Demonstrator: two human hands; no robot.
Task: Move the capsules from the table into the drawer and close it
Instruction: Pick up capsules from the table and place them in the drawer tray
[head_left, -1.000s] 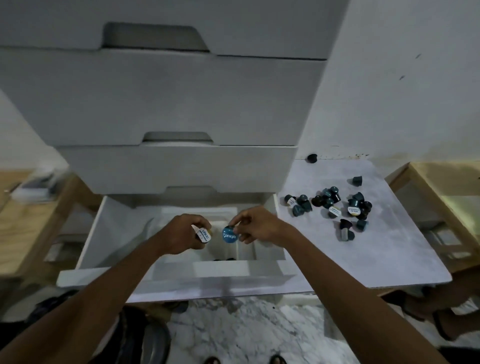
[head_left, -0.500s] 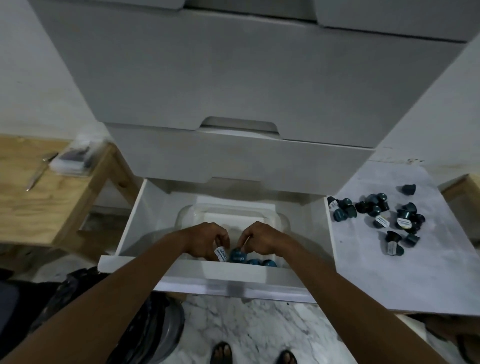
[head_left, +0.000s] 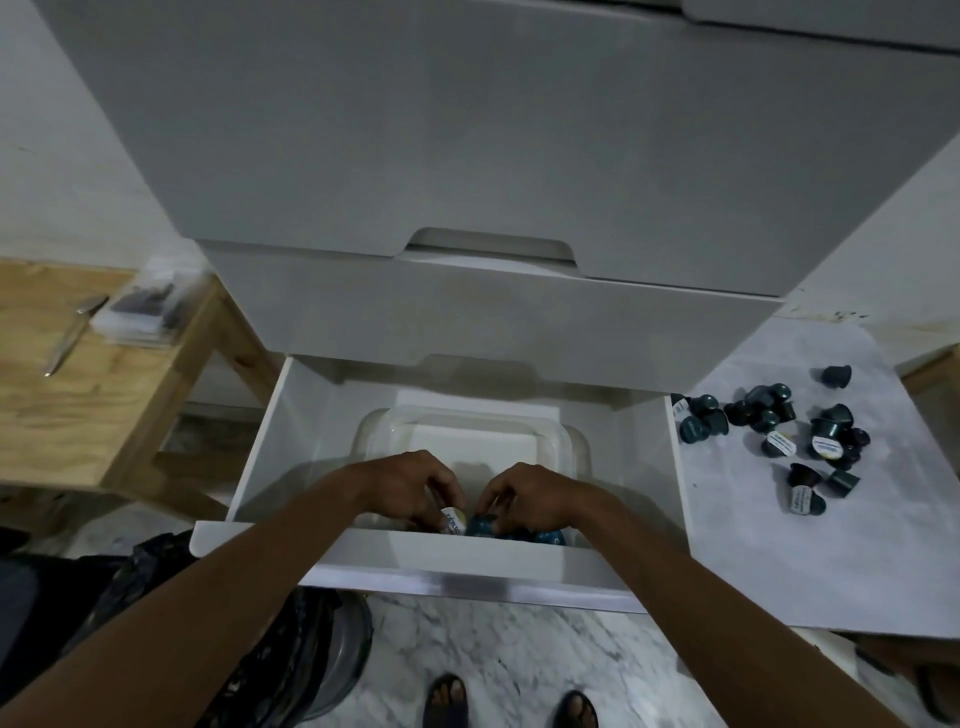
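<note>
The white drawer (head_left: 260, 467) stands pulled out at the bottom of the cabinet, with a clear tray (head_left: 571, 441) inside. Both hands are low in its front part. My left hand (head_left: 410, 488) grips a capsule with a white lid (head_left: 453, 519). My right hand (head_left: 530, 496) pinches a dark teal capsule (head_left: 482, 526). More teal capsules (head_left: 545, 536) lie in the drawer just behind its front wall, partly hidden. A heap of dark capsules (head_left: 779, 421) sits on the white table (head_left: 805, 561) to the right.
Closed grey drawers (head_left: 467, 322) overhang the open one. A wooden table (head_left: 78, 405) on the left bears a pen and a clear packet. A dark bag (head_left: 270, 654) and my sandalled feet (head_left: 509, 701) are on the marble floor below.
Both hands have gone down from above the drawer into its front part, still holding their capsules. The view has shifted left and closer to the drawer.
</note>
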